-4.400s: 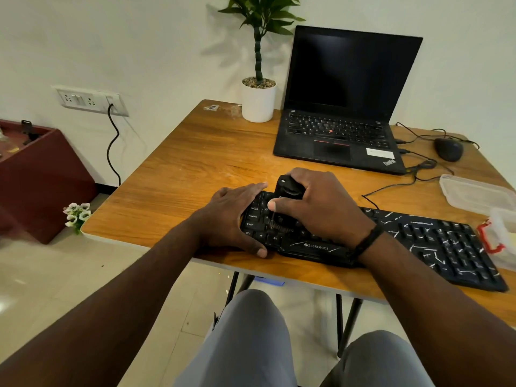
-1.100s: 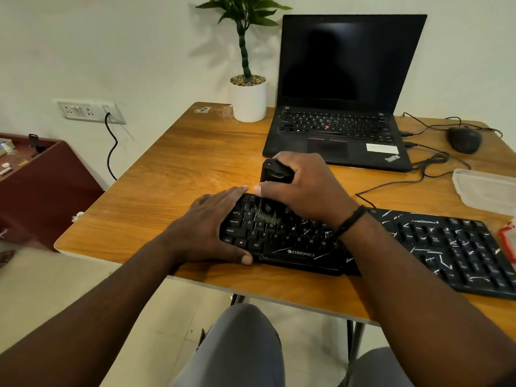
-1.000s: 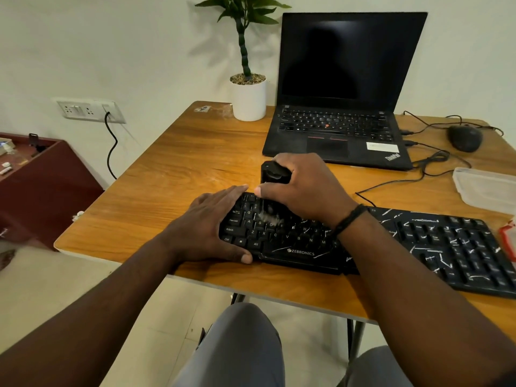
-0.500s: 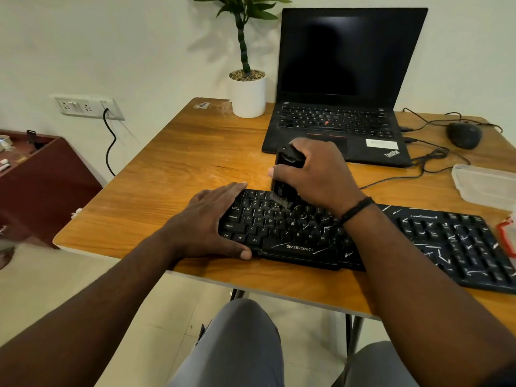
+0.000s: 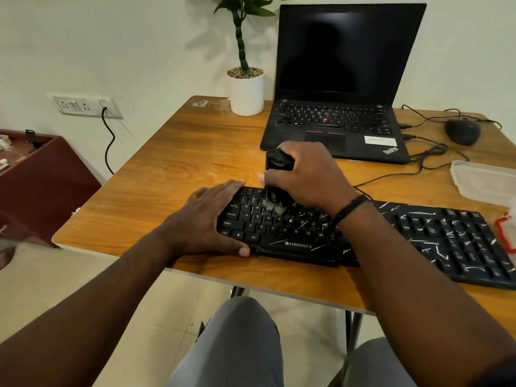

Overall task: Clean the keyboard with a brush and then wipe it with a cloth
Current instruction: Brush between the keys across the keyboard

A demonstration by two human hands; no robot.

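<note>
A black Zebronics keyboard [image 5: 435, 238] strewn with white flecks lies along the front of the wooden table [image 5: 178, 169]. My right hand [image 5: 307, 177] grips a black brush [image 5: 277, 163] upright, its pale bristles pressed on the upper key rows at the keyboard's left part. My left hand [image 5: 206, 219] rests flat over the keyboard's left end, thumb along the front edge. No cloth is in view.
An open black laptop [image 5: 340, 88] stands behind the keyboard, a white potted plant [image 5: 245, 90] to its left. A mouse [image 5: 462, 132] with cables sits at the back right. A clear plastic container [image 5: 483, 180] lies on the right edge. A dark red cabinet [image 5: 42, 174] stands left of the table.
The brush in my right hand has swept up and down across the left keys, ending on the upper rows. My left hand has stayed on the keyboard's left end.
</note>
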